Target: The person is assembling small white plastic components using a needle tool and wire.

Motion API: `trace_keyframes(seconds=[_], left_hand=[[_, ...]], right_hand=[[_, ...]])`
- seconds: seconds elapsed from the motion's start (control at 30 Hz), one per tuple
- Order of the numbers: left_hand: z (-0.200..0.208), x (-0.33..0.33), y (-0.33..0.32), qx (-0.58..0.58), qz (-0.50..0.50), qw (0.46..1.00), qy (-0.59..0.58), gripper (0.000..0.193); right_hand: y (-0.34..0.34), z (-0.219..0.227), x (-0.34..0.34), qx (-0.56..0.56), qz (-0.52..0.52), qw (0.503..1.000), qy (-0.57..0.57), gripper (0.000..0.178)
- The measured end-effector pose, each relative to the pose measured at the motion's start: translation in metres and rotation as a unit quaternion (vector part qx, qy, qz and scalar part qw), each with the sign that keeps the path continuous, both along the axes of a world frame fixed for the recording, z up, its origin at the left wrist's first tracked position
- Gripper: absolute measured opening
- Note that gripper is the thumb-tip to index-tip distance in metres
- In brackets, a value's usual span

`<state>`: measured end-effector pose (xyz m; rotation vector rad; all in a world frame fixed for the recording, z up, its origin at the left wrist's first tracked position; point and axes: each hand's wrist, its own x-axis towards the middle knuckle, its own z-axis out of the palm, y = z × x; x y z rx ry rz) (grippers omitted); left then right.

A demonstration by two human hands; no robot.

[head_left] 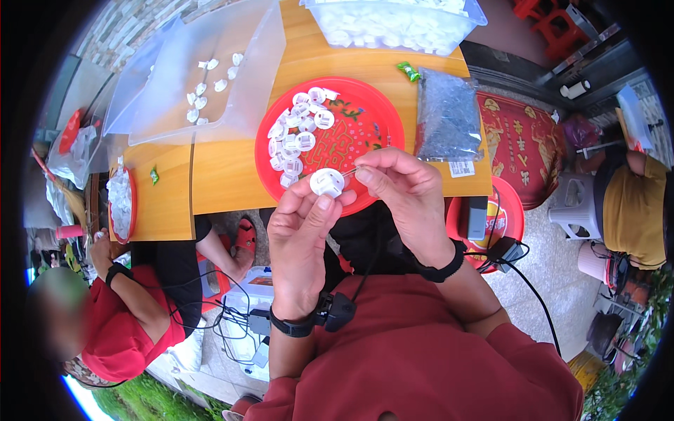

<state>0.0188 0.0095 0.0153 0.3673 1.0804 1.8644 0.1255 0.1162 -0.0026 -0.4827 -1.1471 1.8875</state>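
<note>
Between the thumb and fingers of my left hand point(303, 223) is a small round white plastic part point(327, 182) with a raised piece on it. My right hand point(404, 189) pinches a thin metal-looking pin point(349, 171), whose tip points at the white part's edge; whether it enters the part I cannot tell. Both hands are over the near edge of a red round tray point(379, 105) with a floral pattern. Several similar white parts point(300, 133) lie heaped on the tray's left side.
A clear bag of small dark pieces point(449, 116) lies right of the tray. Behind stands a clear bin of white parts point(393, 28); a translucent bin point(246, 91) is at left. A co-worker in red point(133, 323) sits at left. Cables point(537, 302) run from my wrists.
</note>
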Motion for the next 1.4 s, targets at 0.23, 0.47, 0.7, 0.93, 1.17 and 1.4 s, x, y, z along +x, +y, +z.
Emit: trace_keyframes(seconds=[0.23,0.47,0.7,0.93,1.17,1.4], left_hand=[[0.000,0.002,0.000,-0.017,0.026,0.997,0.067,0.029],[0.008,0.007,0.001,-0.033,0.031,0.997,0.057,0.033],[0.005,0.006,0.000,-0.012,0.011,0.993,0.117,0.036],[0.007,0.008,0.000,-0.034,0.028,0.992,0.117,0.034],[0.010,0.010,0.001,-0.041,0.029,0.992,0.118,0.034],[0.008,0.009,0.001,-0.040,0.029,0.990,0.131,0.034]], right_hand=[[-0.007,0.009,0.005,0.028,-0.016,0.999,-0.001,0.012],[-0.011,0.010,0.005,0.043,-0.010,0.999,-0.005,0.013],[-0.012,0.005,0.004,0.044,-0.014,0.999,0.020,0.012],[-0.012,0.002,0.006,0.079,-0.038,0.996,0.006,0.011],[-0.011,0.002,0.006,0.099,-0.046,0.994,-0.017,0.013],[-0.011,0.002,0.006,0.102,-0.052,0.992,-0.044,0.010]])
